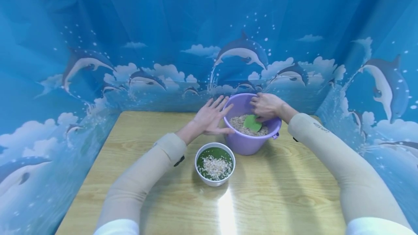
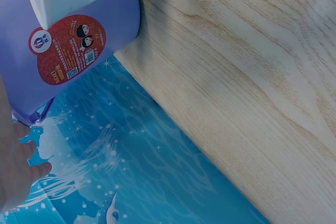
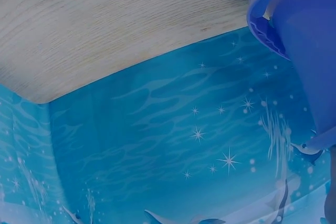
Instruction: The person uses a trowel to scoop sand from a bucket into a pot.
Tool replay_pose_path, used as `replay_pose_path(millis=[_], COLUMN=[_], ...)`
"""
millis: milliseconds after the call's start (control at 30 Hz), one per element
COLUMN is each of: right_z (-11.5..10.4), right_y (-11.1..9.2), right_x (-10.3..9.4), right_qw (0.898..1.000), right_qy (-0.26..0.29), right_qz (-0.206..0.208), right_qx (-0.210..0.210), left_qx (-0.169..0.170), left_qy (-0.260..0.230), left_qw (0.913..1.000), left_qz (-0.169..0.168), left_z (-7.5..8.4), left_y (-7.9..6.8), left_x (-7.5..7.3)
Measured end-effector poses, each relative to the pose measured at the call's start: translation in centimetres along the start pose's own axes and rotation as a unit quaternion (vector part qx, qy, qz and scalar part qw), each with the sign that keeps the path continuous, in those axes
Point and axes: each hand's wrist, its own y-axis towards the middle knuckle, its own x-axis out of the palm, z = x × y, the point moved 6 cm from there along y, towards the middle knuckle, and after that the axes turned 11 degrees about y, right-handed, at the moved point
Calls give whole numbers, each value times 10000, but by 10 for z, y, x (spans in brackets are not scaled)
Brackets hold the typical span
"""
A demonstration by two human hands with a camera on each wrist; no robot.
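A purple bucket [image 1: 243, 147] stands on the table, partly filled with pale flakes like oats [image 1: 240, 124]. My right hand [image 1: 266, 106] reaches over its far right rim and grips a bright green scoop [image 1: 253, 123], whose blade lies on the flakes; its handle is hidden by the hand. With fingers spread, my left hand [image 1: 213, 117] rests against the bucket's left rim. Nearer to me is a white bowl [image 1: 213, 183], green inside, with some pale flakes at its bottom. In the left wrist view, fingers of the left hand [image 2: 18, 166] show beside the bucket [image 2: 118, 22].
The wooden table [image 1: 147, 133] ends just behind the bucket. A blue curtain [image 1: 169, 28] with dolphins hangs behind it and along both sides. A red label [image 2: 71, 51] is stuck on the bucket's side. A bucket handle joint [image 1: 275, 136] juts out at right.
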Motion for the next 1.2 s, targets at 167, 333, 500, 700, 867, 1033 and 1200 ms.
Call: replay_pose_path(millis=[167, 333, 500, 700, 867, 1033, 1200], right_z=[0, 1, 0, -6, -7, -8, -7], right_y=[1, 1, -1, 1, 1, 1, 1], right_x=[1, 2, 1, 2, 2, 2, 1], right_qw=[10000, 9999, 9996, 9983, 9979, 9974, 9979], right_qy=[76, 122, 246, 569, 633, 717, 628], right_qz=[33, 55, 29, 85, 100, 108, 157], right_qx=[43, 104, 164, 42, 74, 17, -36], left_qx=[-14, -21, -10, -6, 1, 12, -5], left_qy=[-6, 0, 8, 56, 39, -11, 37], left_qw=[10000, 10000, 10000, 10000, 10000, 10000, 10000], left_qz=[-30, -28, 6, 39, 41, 20, 33], left_z=[0, 0, 0, 0, 0, 1, 0], left_y=[-1, 0, 0, 0, 0, -1, 0], left_x=[-1, 0, 0, 1, 1, 1, 0])
